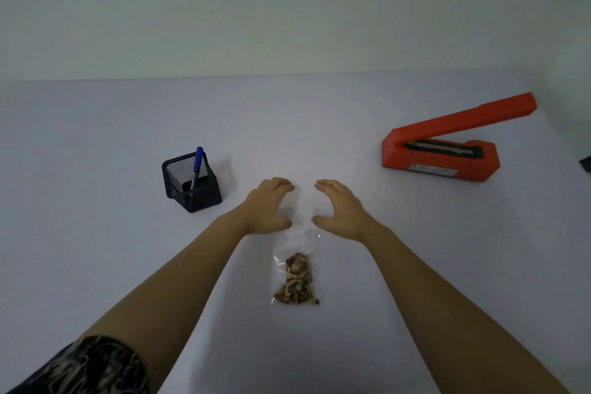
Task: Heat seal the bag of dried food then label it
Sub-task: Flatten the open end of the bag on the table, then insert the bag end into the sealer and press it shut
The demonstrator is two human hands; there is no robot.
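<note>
My left hand [268,206] and right hand [340,208], both spread wide and holding nothing, flank the clear top of the bag of dried food [297,278], which lies flat on the counter [96,137]. The red heat sealer [441,144] stands to the right, jaw raised.

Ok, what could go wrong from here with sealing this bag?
1. The bag has a clear top near the left hand and right hand that is hard to see; a crooked or wrinkled grip may give a weak seal.
2. The food could slide toward the top while the bag is carried to the sealer, off to the right, and foul the seam.
3. The sealer's arm is raised with the strip exposed; fingers might get pinched or burned.
</note>
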